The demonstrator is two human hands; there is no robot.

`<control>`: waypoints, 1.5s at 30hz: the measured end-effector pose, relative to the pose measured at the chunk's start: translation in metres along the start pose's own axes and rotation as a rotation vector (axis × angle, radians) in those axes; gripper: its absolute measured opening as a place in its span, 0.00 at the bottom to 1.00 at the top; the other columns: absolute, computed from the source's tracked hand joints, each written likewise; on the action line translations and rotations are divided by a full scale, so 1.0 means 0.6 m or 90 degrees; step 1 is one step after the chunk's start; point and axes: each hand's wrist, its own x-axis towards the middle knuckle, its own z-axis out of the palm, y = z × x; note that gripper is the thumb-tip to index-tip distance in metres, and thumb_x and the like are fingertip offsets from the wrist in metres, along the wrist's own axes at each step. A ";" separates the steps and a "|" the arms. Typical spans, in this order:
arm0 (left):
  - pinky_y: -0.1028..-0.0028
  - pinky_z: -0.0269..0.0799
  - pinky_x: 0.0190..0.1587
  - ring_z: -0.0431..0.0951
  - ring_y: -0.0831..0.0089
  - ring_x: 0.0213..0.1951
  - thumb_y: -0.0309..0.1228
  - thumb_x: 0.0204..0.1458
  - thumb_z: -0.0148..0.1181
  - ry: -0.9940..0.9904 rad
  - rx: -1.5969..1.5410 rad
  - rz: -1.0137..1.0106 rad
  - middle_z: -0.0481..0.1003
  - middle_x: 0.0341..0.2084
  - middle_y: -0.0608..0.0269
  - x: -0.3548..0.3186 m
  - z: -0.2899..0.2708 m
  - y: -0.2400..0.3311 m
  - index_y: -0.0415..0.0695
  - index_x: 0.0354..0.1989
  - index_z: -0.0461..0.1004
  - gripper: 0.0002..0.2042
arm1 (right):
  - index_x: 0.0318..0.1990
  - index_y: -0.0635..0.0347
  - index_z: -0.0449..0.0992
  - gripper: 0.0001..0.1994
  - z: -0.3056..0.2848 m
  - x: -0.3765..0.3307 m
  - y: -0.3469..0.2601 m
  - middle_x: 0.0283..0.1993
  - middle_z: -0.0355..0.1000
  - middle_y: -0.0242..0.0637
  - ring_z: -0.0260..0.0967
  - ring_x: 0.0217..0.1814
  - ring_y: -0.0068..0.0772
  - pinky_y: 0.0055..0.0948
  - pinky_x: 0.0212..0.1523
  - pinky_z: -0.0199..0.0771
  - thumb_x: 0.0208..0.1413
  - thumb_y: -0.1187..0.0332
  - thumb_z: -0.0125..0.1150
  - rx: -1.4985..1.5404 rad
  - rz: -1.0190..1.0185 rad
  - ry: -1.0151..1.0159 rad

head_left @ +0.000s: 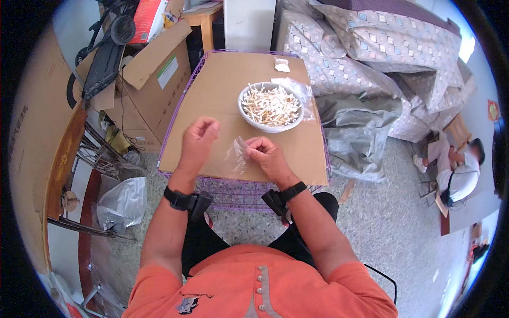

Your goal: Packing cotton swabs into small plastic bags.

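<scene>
My right hand (266, 157) pinches a small clear plastic bag (236, 157) between thumb and fingertips, above the near part of the cardboard tabletop (212, 90). The bag looks crumpled, and its contents, if any, cannot be made out. To its left, my left hand (198, 140) is raised with its fingers curled closed, apart from the bag; whatever they may hold is hidden. Beyond both hands stands a white bowl (273, 129) heaped with cotton swabs (271, 105). Behind the bowl lies clear plastic packaging (302, 91), and farther back a small filled bag (281, 64).
A purple wire frame (233, 192) supports the cardboard. An open cardboard box (151, 100) stands to the left, near a white plastic bag (123, 204) on the floor. Patterned wrapped bundles (371, 40) and a grey plastic sheet (355, 132) fill the right. Another person (461, 172) sits far right.
</scene>
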 end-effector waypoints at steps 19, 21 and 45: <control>0.82 0.68 0.23 0.70 0.85 0.21 0.35 0.61 0.56 -0.165 0.047 -0.224 0.72 0.22 0.71 -0.037 0.073 -0.037 0.41 0.32 0.72 0.10 | 0.34 0.60 0.70 0.05 -0.004 0.002 0.019 0.41 0.71 0.31 0.68 0.42 0.19 0.22 0.43 0.71 0.56 0.75 0.62 0.028 -0.079 0.002; 0.82 0.68 0.24 0.70 0.84 0.21 0.34 0.60 0.57 -0.149 -0.017 -0.226 0.71 0.21 0.71 -0.039 0.068 -0.043 0.41 0.32 0.72 0.09 | 0.35 0.60 0.71 0.04 -0.001 -0.003 0.000 0.40 0.71 0.30 0.67 0.42 0.19 0.22 0.43 0.71 0.58 0.74 0.61 0.047 -0.045 -0.004; 0.76 0.72 0.32 0.74 0.74 0.27 0.24 0.50 0.60 -0.192 0.313 0.143 0.75 0.42 0.54 -0.037 0.053 0.042 0.37 0.29 0.71 0.05 | 0.36 0.58 0.66 0.04 0.006 -0.001 -0.007 0.38 0.68 0.29 0.65 0.33 0.17 0.19 0.35 0.70 0.62 0.77 0.51 0.076 -0.031 0.071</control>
